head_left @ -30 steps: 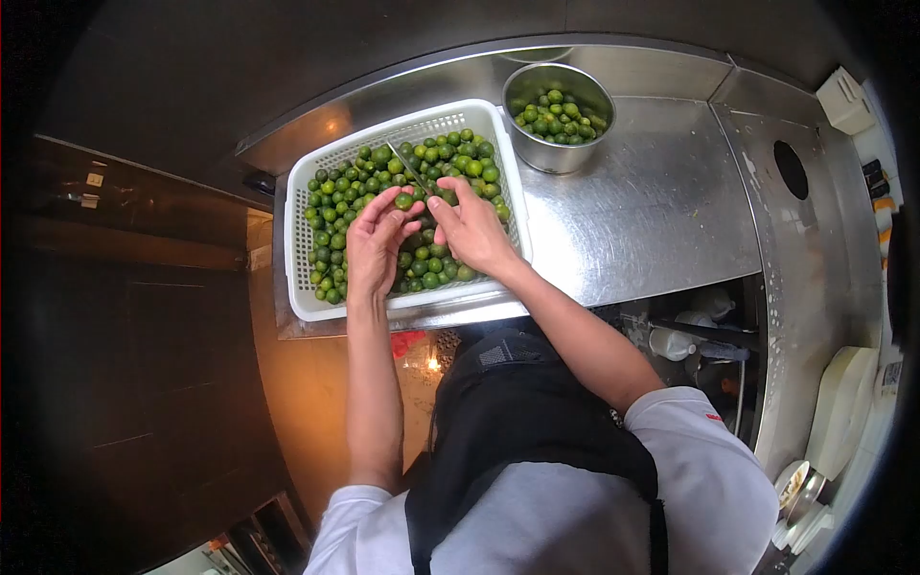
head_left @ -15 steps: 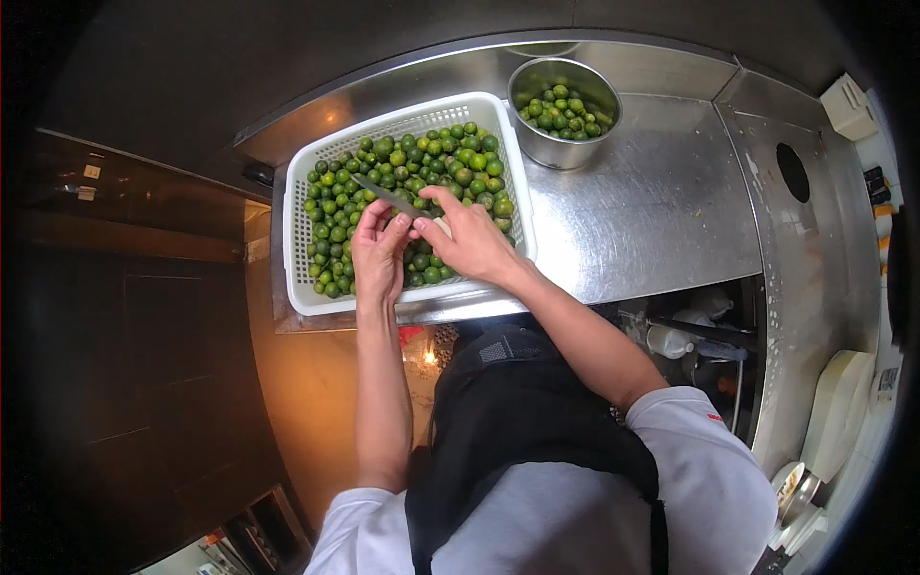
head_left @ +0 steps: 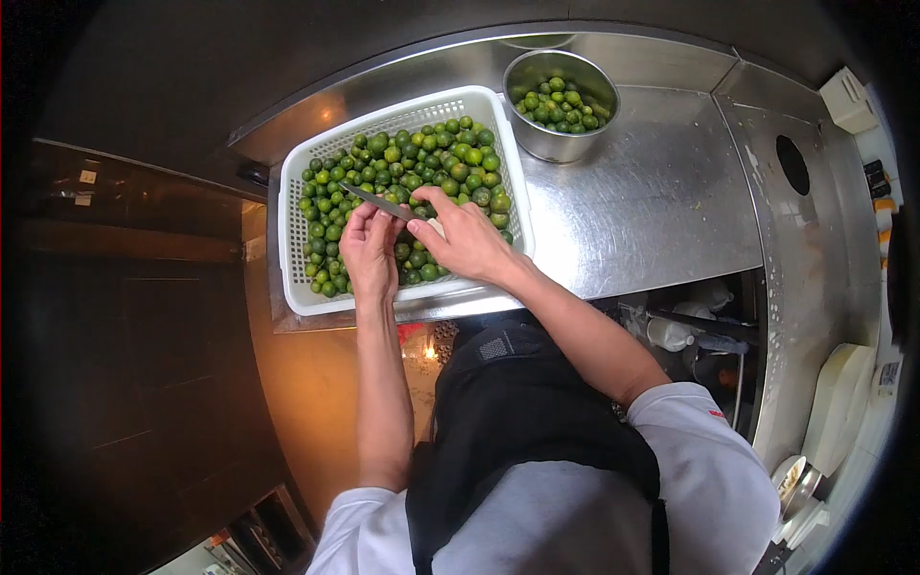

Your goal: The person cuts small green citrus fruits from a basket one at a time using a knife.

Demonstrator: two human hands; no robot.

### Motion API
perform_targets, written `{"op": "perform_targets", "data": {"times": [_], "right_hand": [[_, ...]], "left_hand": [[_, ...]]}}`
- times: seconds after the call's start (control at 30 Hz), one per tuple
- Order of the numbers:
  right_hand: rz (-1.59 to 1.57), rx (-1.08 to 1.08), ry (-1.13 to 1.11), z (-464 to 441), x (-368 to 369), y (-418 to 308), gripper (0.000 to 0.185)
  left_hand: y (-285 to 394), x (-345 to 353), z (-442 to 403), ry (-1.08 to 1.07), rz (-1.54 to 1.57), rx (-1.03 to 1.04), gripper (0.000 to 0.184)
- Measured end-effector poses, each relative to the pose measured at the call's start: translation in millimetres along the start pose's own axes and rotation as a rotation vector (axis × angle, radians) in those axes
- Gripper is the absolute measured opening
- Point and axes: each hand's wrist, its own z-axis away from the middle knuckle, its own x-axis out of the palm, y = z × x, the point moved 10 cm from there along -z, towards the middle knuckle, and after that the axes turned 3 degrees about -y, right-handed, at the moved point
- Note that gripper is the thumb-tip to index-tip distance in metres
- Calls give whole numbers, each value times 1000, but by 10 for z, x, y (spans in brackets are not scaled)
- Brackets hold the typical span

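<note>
My right hand [head_left: 466, 237] is closed around the pale handle of a small knife [head_left: 383, 203], whose blade points to the upper left. Just left of it, my left hand [head_left: 371, 251] has its fingers pressed together under the blade; what they hold is hidden, though a green fruit showed there a second ago. Both hands are over a white perforated basket [head_left: 522, 203] of small green citrus fruits [head_left: 379, 144]. Behind and to the right of the basket stands a round steel pot [head_left: 556, 146] with more green fruits [head_left: 561, 103] inside.
The steel counter [head_left: 652, 192] carries the basket and pot, with a raised edge along its back. At the right is a steel surface with a dark oval hole [head_left: 792, 164]. White containers [head_left: 669, 333] sit on a shelf below the counter.
The knife blade has swung from pointing up to lying across my left fingertips. The green fruit between my left fingers has gone out of sight. My left hand has shifted slightly left since half a second ago.
</note>
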Motion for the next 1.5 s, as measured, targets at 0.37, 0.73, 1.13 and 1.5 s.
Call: {"op": "perform_targets", "data": {"times": [0.37,0.73,1.13,1.5], "right_hand": [[-29,-48,40,-5,-3,-26,37],[-237,5,24,-60,8,66,32],[-647,192,-159,-68,159,190,27],[-896,493,9,-12,80,554,42]], "left_hand": [[135,-4,57,46,-200,142,22],[199,219,132,-70,-449,216,27],[262,361,175,-104,-465,286,25],[1426,744,43,146,-441,622,27]]}}
